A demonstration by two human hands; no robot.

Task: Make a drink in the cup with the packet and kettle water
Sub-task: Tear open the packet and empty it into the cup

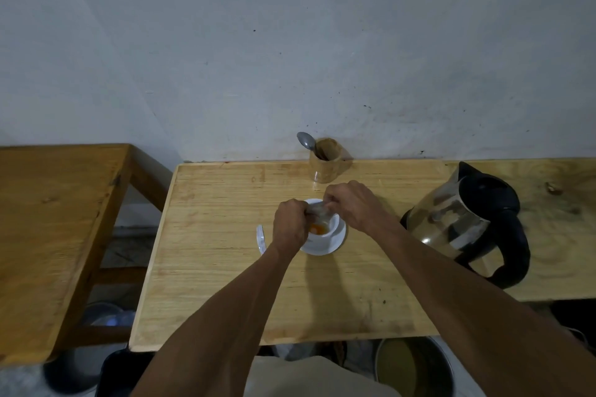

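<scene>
A white cup (332, 226) stands on a white saucer (335, 242) in the middle of the wooden table (225, 267). Orange powder (317, 229) lies in the cup's bottom. Both hands hold a small silvery packet (317, 210) just above the cup's rim. My left hand (288, 224) grips its left end, and my right hand (351, 206) grips its right end. The steel kettle (458, 219) with a black handle stands to the right of the cup, its lid open.
A wooden holder (325, 164) with a metal spoon (306, 141) stands at the table's back edge by the wall. A small white strip (260, 237) lies left of the saucer. A second wooden table (48, 235) stands to the left. Pots (416, 364) sit on the floor below.
</scene>
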